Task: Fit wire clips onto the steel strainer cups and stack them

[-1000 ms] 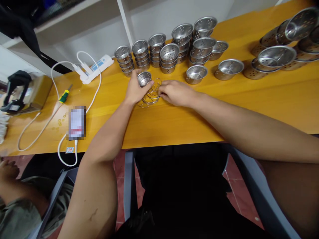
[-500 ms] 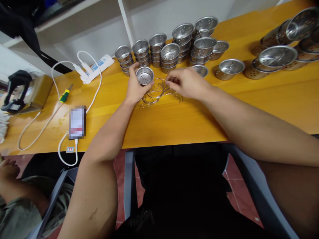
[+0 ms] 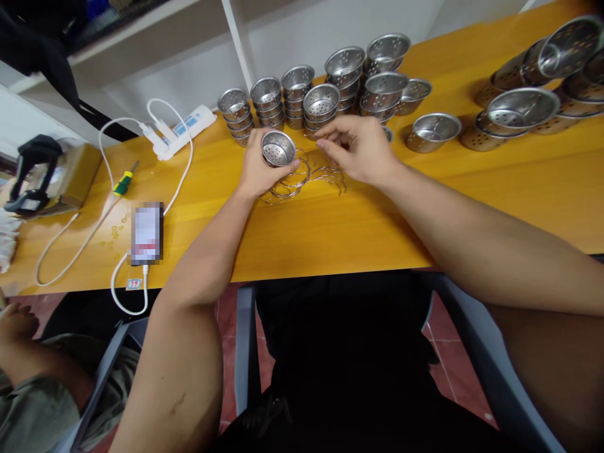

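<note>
My left hand point(image 3: 257, 167) is closed around a small perforated metal cup point(image 3: 278, 149), its thumb and fingers on the cup's sides and the open top facing up. Just to the right, my right hand point(image 3: 361, 148) pinches a thin piece of wire point(image 3: 310, 135) between thumb and forefinger; the wire's full shape is hard to make out. Below and between both hands lies a loose pile of curved metal wires point(image 3: 293, 185) on the wooden table point(image 3: 330, 239).
Stacks of perforated cups point(image 3: 297, 78) line the table's back edge, and more cups point(image 3: 521, 110) stand at the right. To the left are a power strip point(image 3: 189, 129), a screwdriver point(image 3: 123, 184) and a phone point(image 3: 146, 234) on a white cable. Another person's hand point(image 3: 19, 321) shows at the lower left.
My left fingers have closed round the cup, which has shifted slightly right. My right hand has moved up and away from the wire pile with a wire in its fingertips.
</note>
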`<state>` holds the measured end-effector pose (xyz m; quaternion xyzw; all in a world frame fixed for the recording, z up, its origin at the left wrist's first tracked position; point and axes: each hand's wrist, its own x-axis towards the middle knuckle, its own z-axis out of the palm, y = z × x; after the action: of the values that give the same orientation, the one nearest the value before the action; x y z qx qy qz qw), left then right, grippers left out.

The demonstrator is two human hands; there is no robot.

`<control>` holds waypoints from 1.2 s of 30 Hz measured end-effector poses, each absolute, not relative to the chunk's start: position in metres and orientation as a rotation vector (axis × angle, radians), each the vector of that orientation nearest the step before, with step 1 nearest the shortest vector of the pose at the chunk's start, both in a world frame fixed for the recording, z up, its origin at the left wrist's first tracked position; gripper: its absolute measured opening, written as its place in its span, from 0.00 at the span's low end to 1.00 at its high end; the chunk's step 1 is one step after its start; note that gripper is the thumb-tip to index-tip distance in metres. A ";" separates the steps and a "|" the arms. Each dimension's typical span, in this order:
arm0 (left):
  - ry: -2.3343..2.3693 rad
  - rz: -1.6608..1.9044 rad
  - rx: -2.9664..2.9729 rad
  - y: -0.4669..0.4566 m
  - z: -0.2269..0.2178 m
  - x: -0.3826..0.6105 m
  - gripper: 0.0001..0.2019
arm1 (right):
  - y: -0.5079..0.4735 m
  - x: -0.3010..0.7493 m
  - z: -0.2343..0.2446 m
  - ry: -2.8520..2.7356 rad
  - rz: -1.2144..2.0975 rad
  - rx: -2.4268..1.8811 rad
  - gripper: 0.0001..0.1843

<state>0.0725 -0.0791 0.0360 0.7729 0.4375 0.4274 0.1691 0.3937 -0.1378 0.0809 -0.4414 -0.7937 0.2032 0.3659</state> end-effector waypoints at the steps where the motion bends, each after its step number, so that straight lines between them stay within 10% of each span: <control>1: 1.226 1.198 2.193 -0.082 0.036 0.074 0.50 | -0.139 0.393 0.081 -2.018 0.537 -1.131 0.51; 36: 0.559 1.203 2.314 -0.057 -0.013 0.096 0.55 | -0.132 0.378 0.063 -1.799 0.598 -0.857 0.32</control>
<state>0.0962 -0.0572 -0.0127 0.8433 0.2036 0.4384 0.2348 0.3775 -0.1323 0.0635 -0.3554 -0.7459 0.2479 0.5059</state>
